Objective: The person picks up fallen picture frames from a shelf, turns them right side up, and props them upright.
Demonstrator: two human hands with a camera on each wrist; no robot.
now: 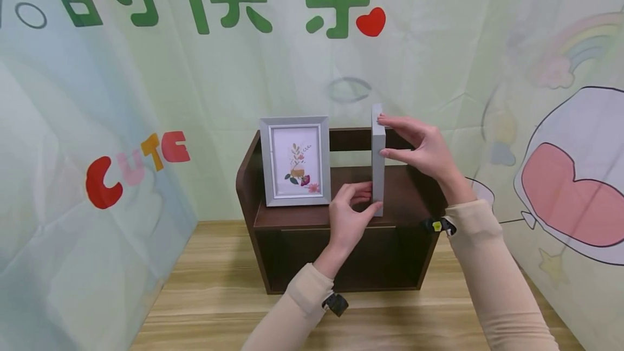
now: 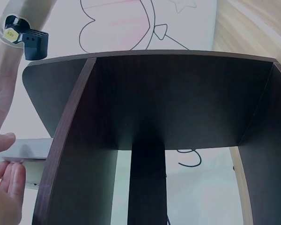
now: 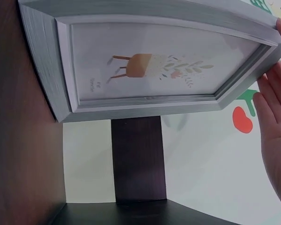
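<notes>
A grey picture frame (image 1: 378,169) stands upright on the brown wooden shelf (image 1: 402,196), turned edge-on in the head view. My left hand (image 1: 348,215) pinches its lower front edge between thumb and fingers. Higher up, the thumb and fingers of my right hand (image 1: 424,148) hold the same frame near its top. In the right wrist view the held picture frame (image 3: 164,108) shows a potted plant print, its lower end against the shelf board. Left of it, a second grey picture frame (image 1: 295,202) with a flower print faces forward on the shelf.
The shelf has raised side panels (image 1: 249,183), a back rail (image 1: 348,140) and a dark compartment (image 1: 336,264) below. It stands on a wood-grain surface (image 1: 209,280). Printed cloth walls (image 1: 219,80) surround it at the back and both sides.
</notes>
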